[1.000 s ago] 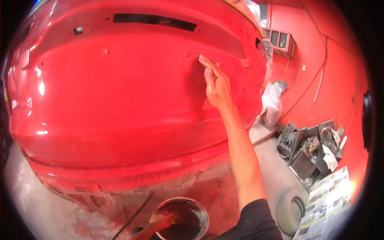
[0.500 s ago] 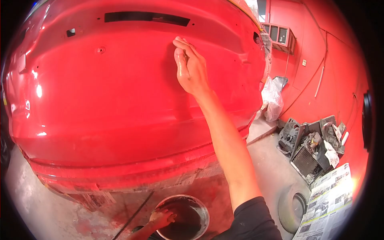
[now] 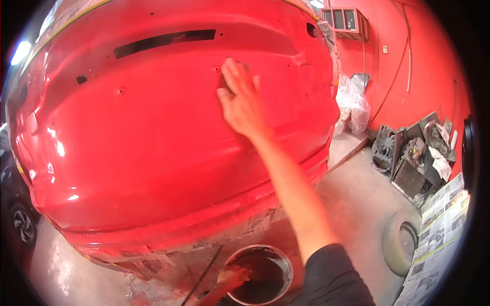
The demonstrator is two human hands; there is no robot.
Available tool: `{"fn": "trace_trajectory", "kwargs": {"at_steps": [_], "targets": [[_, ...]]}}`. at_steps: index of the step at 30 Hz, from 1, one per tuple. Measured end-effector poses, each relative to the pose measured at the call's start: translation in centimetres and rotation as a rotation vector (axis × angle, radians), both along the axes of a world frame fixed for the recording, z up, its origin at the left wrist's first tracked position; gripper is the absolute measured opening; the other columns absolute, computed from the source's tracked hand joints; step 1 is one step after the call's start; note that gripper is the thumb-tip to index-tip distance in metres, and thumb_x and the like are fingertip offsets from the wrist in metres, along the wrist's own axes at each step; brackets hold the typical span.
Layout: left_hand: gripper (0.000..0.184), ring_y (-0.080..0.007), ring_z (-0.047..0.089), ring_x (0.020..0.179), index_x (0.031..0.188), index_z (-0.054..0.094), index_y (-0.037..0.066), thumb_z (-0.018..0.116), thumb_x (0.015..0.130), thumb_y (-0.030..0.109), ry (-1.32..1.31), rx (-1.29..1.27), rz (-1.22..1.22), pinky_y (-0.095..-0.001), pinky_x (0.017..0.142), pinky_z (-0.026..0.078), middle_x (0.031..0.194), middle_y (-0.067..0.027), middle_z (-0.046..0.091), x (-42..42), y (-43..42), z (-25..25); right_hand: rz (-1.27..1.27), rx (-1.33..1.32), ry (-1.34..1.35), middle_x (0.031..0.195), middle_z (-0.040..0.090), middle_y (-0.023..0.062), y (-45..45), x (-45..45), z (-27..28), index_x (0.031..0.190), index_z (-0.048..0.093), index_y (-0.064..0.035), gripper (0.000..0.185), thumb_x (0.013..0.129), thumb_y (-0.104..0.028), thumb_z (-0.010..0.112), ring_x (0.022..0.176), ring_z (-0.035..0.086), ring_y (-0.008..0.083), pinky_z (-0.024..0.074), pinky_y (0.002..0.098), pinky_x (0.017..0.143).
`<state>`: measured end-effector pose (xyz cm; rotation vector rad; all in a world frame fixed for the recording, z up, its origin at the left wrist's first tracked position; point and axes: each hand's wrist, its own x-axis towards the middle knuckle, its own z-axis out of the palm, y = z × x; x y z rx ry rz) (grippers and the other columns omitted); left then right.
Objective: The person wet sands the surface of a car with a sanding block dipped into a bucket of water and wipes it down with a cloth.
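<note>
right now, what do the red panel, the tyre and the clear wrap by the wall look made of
Red panel: probably painted sheet metal, glossy; bright highlights and pressed contours suggest it, though plastic isn't ruled out.
Tyre: apparently rubber, matt, showing no bright highlights.
Clear wrap: likely thin plastic film, crinkled and see-through.

Your right hand (image 3: pixel 237 99) is on the panel (image 3: pixel 153 148), bucket (image 3: pixel 288 262) below it, left hand (image 3: pixel 235 276) at the bucket's rim, tyre (image 3: pixel 392 245) lower right.

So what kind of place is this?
Probably a car body or paint shop. There's a big red car panel with newspaper along its lower edge, a loose tyre, and a heap of parts.
</note>
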<state>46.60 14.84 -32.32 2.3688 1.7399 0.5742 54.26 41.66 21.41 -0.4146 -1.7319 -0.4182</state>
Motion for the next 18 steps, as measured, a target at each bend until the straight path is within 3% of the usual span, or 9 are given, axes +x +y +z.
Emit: {"fn": "trace_trajectory", "kwargs": {"at_steps": [3,6,8,10,11,15,18], "targets": [[0.045,-0.0290,0.069,0.104,0.119,0.073,0.020,0.078,0.085,0.049,-0.025,-0.006,0.004,-0.0462,0.091,0.056,0.107,-0.0056,0.071,0.4,0.2,1.9,-0.007,-0.172,0.184,0.166,0.038,0.0140,3.5,4.1,1.7,0.153,0.047,-0.0054,0.054,0.108,-0.034,0.051,0.155,0.031,0.0355,0.0229,0.0654,0.123],[0.043,-0.0296,0.068,0.105,0.117,0.074,0.020,0.078,0.085,0.048,-0.037,-0.080,0.022,-0.0458,0.093,0.055,0.108,-0.0055,0.070,0.5,-0.5,1.5,-0.098,-0.172,0.298,0.167,0.037,0.0130,1.9,1.0,1.8,0.154,0.046,-0.0044,0.055,0.108,-0.034,0.051,0.154,0.034,0.0344,0.0230,0.0648,0.124],[0.042,-0.0295,0.068,0.105,0.117,0.074,0.020,0.078,0.086,0.048,-0.039,-0.068,0.032,-0.0460,0.092,0.055,0.107,-0.0059,0.070,0.4,0.5,-0.7,0.004,-0.083,0.093,0.169,0.035,0.0111,0.1,0.6,0.5,0.157,0.043,-0.0061,0.059,0.106,-0.032,0.056,0.155,0.034,0.0348,0.0247,0.0633,0.124],[0.039,-0.0317,0.070,0.098,0.112,0.076,0.019,0.077,0.088,0.049,-0.067,0.039,0.013,-0.0475,0.088,0.056,0.103,-0.0070,0.072,0.6,0.6,1.0,0.069,0.010,-0.124,0.169,0.034,0.0100,-1.6,1.4,-1.6,0.159,0.041,-0.0075,0.061,0.105,-0.032,0.058,0.155,0.034,0.0335,0.0255,0.0622,0.125],[0.038,-0.0328,0.071,0.095,0.110,0.077,0.019,0.076,0.089,0.050,-0.085,0.085,0.004,-0.0483,0.086,0.057,0.100,-0.0076,0.073,0.6,0.0,1.8,-0.023,0.028,-0.185,0.170,0.034,0.0078,-1.2,2.8,-2.5,0.160,0.040,-0.0105,0.062,0.105,-0.033,0.058,0.155,0.034,0.0300,0.0252,0.0616,0.125],[0.037,-0.0318,0.070,0.097,0.113,0.076,0.019,0.076,0.089,0.048,-0.105,0.024,0.003,-0.0477,0.087,0.057,0.101,-0.0075,0.072,0.7,0.3,1.9,-0.101,0.100,-0.216,0.170,0.035,0.0061,-0.1,3.6,-0.1,0.161,0.041,-0.0131,0.059,0.107,-0.033,0.056,0.155,0.035,0.0259,0.0247,0.0611,0.126],[0.041,-0.0297,0.069,0.105,0.120,0.073,0.020,0.078,0.087,0.043,-0.063,-0.064,0.013,-0.0461,0.092,0.055,0.108,-0.0070,0.071,0.6,0.3,1.6,0.043,0.064,-0.215,0.170,0.034,0.0074,0.4,2.8,2.1,0.162,0.039,-0.0145,0.058,0.108,-0.027,0.054,0.157,0.033,0.0291,0.0213,0.0563,0.129]]}}
